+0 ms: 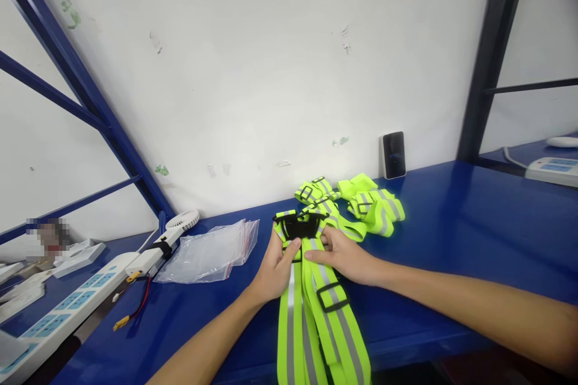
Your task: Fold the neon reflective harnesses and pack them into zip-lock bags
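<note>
Between my two hands hangs a neon-yellow reflective strap harness (293, 325) with grey stripes. Its black buckle (301, 227) is at the top, and a black slider (333, 297) sits lower on one strap. My left hand (276, 267) is closed on the straps just left of the buckle, thumb on top. My right hand (345, 255) pinches the straps on the right side below the buckle. The lower straps drop toward the table's front edge. Behind the hands, more reflective straps (377, 207) lie in a loose pile, with black sliders showing.
Clear plastic zip bags (210, 252) lie left of my hands. Further left are a small white fan (183, 219), a connector cable (130, 316) and a long power strip (67, 313). A small box with a dark screen (394, 155) leans near the wall on the blue table (451, 234).
</note>
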Available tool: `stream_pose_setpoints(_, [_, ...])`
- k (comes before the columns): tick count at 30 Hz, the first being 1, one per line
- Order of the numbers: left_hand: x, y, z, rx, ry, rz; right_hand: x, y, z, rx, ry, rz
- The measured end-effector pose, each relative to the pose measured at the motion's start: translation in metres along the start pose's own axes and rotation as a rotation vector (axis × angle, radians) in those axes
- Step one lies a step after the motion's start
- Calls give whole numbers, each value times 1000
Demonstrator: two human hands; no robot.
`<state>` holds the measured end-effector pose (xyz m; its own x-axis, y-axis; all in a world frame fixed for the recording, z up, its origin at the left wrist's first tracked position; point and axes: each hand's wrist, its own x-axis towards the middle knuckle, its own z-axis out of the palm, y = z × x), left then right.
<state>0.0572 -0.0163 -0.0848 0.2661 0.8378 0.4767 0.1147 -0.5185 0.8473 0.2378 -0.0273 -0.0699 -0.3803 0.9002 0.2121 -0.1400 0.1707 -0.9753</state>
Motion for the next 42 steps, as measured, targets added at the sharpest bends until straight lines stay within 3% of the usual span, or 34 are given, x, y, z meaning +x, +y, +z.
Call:
stream_pose_setpoints(4, [3, 1, 0, -22, 9, 14, -1, -1, -3, 21, 100, 87])
stream_pose_setpoints(7, [3, 2, 2, -6, 34, 41, 0, 0, -1, 136, 34, 62])
stream_pose_setpoints(13, [0, 3, 8, -150, 7, -37, 0, 1, 3, 320, -26, 72])
stream_pose_setpoints(22, [-1, 2, 10, -6, 97, 15, 1, 2, 3, 148, 93, 15])
stream_pose_setpoints(31, [2, -3, 11, 61, 45, 48, 5, 7, 2, 86, 104, -18])
stream_pose_setpoints(37, [2, -6, 10, 78, 20, 43, 3, 8, 2, -126, 294, -48])
stream_pose_setpoints(42, [6, -3, 3, 98, 41, 59, -3, 1, 2, 150, 67, -21])
